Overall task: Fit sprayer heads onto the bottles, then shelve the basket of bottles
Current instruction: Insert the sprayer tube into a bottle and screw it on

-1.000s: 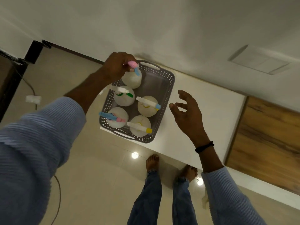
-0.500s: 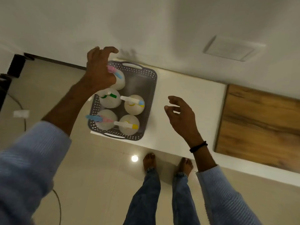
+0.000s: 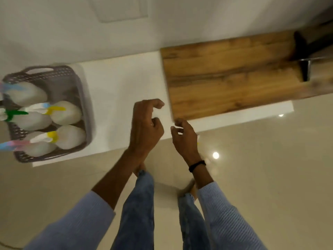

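Head view: grey basket (image 3: 82,98) with 5 sprayer-topped bottles (image 3: 66,112).

White wall (image 3: 54,24), glossy beige floor (image 3: 270,177), white counter (image 3: 126,78), wood panel (image 3: 225,73).

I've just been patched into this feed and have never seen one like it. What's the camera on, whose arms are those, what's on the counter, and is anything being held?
The single view comes from a camera worn on a person's head, looking down. The left hand and right hand are theirs, both empty with fingers loosely curled. On the white counter sits a grey basket at far left, holding five white bottles with coloured sprayer heads. A wooden panel lies to the right.
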